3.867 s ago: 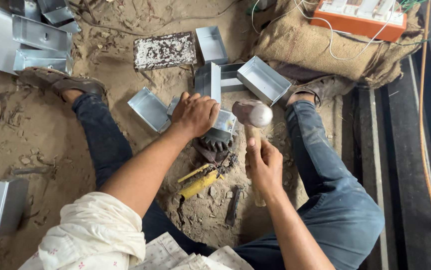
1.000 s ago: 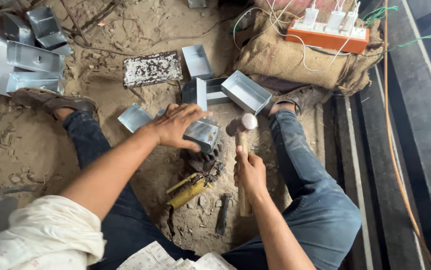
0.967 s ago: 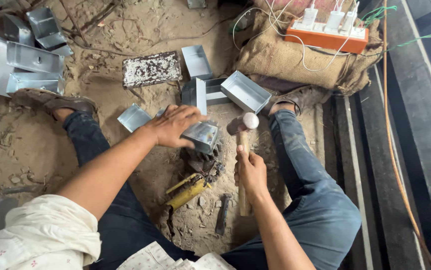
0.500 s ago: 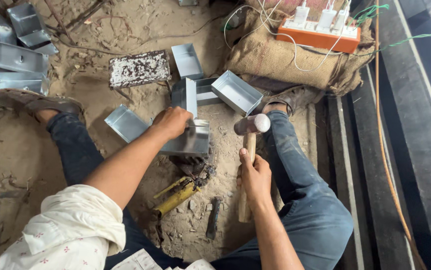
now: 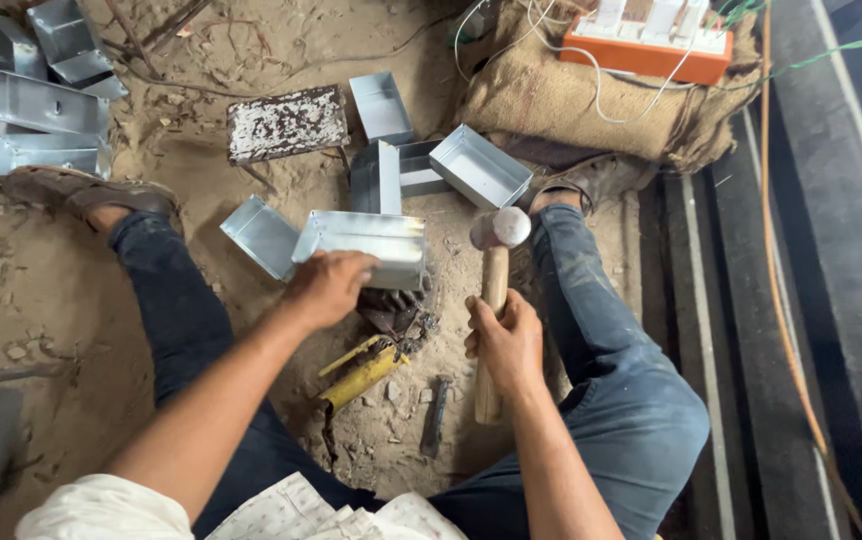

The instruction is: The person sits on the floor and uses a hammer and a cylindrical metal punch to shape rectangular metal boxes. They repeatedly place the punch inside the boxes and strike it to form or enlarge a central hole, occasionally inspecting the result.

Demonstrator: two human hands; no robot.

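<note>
I sit on sandy ground with my legs spread. My left hand [image 5: 328, 287] grips a folded sheet-metal box [image 5: 366, 243], holding it on its side over a dark iron block [image 5: 394, 310] between my legs. My right hand [image 5: 507, 340] is closed around the wooden handle of a hammer [image 5: 494, 262]; its round metal head is raised just right of the box, apart from it.
Several more metal boxes [image 5: 479, 166] lie ahead and at far left [image 5: 46, 110]. A rusty speckled plate [image 5: 286, 122] lies ahead. Yellow-handled pliers [image 5: 366, 368] and a chisel [image 5: 435, 417] rest near my lap. Burlap sacking with an orange power strip [image 5: 644, 40] sits upper right, dark steel rails right.
My left hand has turned the box so its long side faces up and shifted its grip to the lower left edge. The hammer stays raised beside it.
</note>
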